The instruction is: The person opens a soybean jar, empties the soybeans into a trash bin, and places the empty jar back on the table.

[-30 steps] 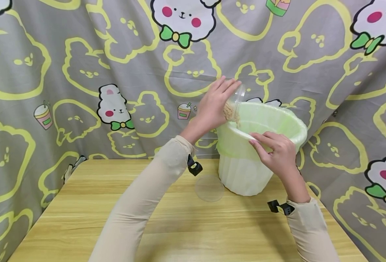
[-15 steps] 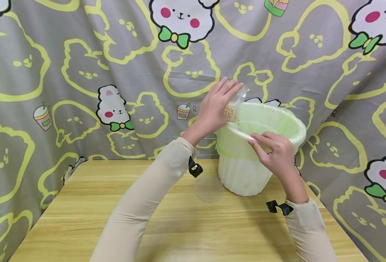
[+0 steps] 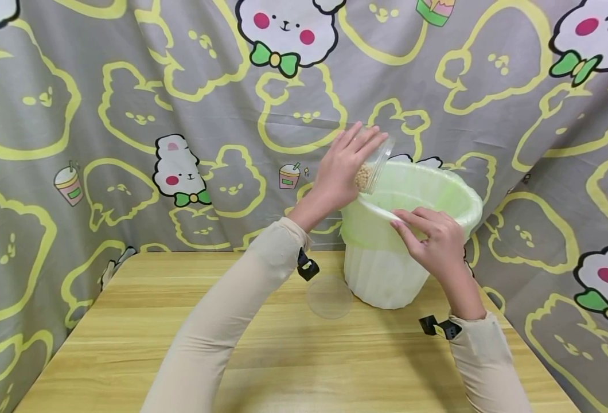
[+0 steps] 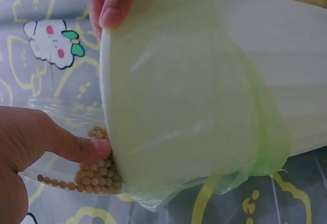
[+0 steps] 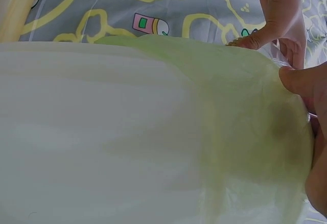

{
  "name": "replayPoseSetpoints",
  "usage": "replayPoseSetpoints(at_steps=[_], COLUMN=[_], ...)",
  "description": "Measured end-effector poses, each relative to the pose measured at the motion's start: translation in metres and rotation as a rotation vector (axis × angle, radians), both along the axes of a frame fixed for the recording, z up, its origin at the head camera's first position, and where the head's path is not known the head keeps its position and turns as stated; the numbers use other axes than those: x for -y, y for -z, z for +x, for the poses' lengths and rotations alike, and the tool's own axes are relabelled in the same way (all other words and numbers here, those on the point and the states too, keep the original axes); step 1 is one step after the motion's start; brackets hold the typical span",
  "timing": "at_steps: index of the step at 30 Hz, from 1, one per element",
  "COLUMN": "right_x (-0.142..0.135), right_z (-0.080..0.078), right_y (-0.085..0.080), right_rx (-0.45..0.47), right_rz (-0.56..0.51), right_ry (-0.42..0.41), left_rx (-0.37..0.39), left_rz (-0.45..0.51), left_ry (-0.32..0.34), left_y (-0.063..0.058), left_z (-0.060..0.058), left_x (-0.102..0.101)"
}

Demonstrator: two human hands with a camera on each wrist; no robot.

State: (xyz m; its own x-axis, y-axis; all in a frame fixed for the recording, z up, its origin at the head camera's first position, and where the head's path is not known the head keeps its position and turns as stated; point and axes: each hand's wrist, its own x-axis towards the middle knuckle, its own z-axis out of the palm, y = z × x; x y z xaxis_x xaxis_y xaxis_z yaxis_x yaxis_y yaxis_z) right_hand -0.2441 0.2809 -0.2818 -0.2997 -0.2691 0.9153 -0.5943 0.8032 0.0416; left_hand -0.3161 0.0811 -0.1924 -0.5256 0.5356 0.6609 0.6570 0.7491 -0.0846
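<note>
My left hand [image 3: 337, 172] grips a clear plastic jar [image 3: 383, 154], tipped on its side with its mouth over the left rim of a white bin [image 3: 386, 275]. Small round tan beans [image 4: 97, 175], like soybeans, lie in the jar's lower side near the mouth; the left thumb presses on the jar wall over them. A pale green bag [image 3: 451, 192] lines the bin and folds over its rim. At the near rim, my right hand [image 3: 435, 241] pinches the bag-covered edge between thumb and fingers. The bin's bottom inside is hidden.
A thin clear round disc [image 3: 330, 297], like a lid, lies flat on the wooden table [image 3: 283, 355] left of the bin's base. Patterned grey cloth [image 3: 221, 115] hangs behind and beside the table, close behind the bin.
The left hand and jar have shifted slightly right over the bin. Beans spilled from the jar's mouth earlier; fewer now show inside it. The right hand keeps its hold on the rim.
</note>
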Motion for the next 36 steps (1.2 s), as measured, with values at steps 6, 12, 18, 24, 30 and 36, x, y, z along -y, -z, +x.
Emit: replayPoseSetpoints(at_steps=[6,12,18,24,30,36], right_x=[0.0006,0.0012,0.001,0.0001,-0.0005,0.0], right_z=[-0.0007,-0.0001,0.0005,0.0003,-0.0004,-0.0007], right_y=[0.0013,0.0021,0.0014,0.0009,0.0008,0.0006], right_rx=[0.006,0.015,0.011,0.0,-0.004,-0.003], right_rz=[0.0,0.001,-0.002,-0.005,-0.006,-0.011], right_ry=[0.005,0.01,0.011,0.007,0.002,-0.005], left_rx=[-0.028,-0.064,-0.101,-0.146,-0.207,-0.237], left_rz=[-0.016,-0.013,-0.027,-0.037,-0.042,-0.08], left_ry=[0.007,0.037,0.042,0.057,0.092,0.09], left_y=[0.003,0.0066,0.0069,0.0077,0.0088,0.0075], left_z=[-0.0008,-0.0017,-0.0013,-0.0007,0.0008,0.0045], left_x=[-0.0002,0.0006,0.0006,-0.0012,-0.0029,-0.0053])
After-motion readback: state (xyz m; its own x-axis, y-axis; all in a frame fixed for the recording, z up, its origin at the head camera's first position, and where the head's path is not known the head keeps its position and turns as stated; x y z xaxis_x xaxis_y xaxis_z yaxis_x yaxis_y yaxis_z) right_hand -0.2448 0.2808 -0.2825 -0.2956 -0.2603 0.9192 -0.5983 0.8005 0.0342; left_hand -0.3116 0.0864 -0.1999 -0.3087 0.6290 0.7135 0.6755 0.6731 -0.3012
